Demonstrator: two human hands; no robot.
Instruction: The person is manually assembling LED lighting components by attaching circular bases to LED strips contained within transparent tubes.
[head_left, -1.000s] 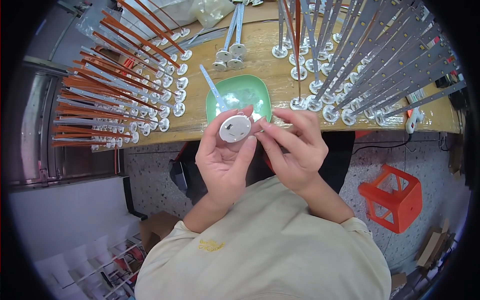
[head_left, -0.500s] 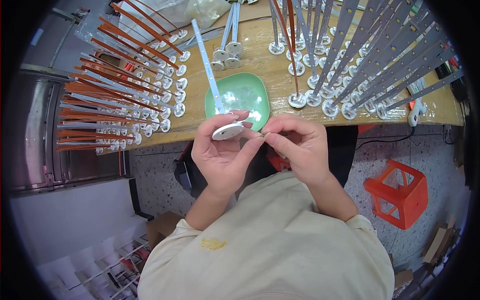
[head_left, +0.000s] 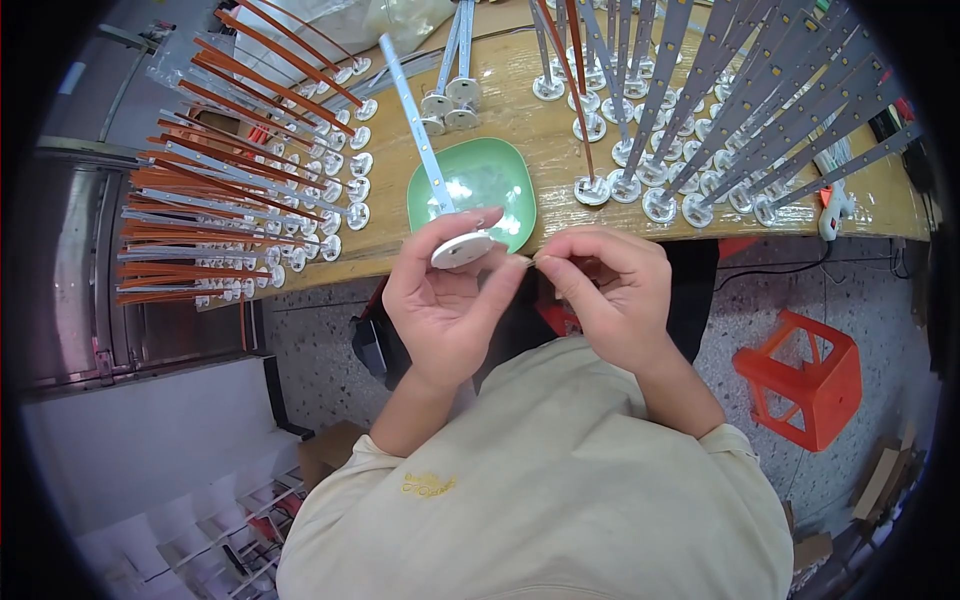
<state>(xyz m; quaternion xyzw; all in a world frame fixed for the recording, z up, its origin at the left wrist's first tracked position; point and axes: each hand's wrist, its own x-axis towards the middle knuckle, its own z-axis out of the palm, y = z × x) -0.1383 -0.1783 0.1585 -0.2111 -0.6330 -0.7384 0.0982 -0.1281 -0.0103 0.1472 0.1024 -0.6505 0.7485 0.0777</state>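
The disc [head_left: 462,249] is in the left hand [head_left: 445,295], just in front of the near edge of the table [head_left: 520,135]. It is white and round, and a long pale strip [head_left: 418,135] stands out of it and leans away to the far left. The left hand grasps the disc by its rim, between thumb and fingers. The right hand [head_left: 610,290] is just beside it, with thumb and forefinger pinched together at the disc's right side. If something small is between them, it is too small to tell.

As a judgement, this piece is about half made: the strip already sits in the disc, and the right hand seems to work on a last small detail. Many pieces look finished: a fan of red strips [head_left: 215,190] on white bases lies at the left, and rows of grey strips [head_left: 740,110] on bases stand at the far right. A green tray [head_left: 480,180] lies just beyond the hands.

Compared with one second ago, the disc is now tilted, so it shows more from its edge and less from its flat face. The strip reaches further up the picture. The hands have stayed close together at the table's edge.
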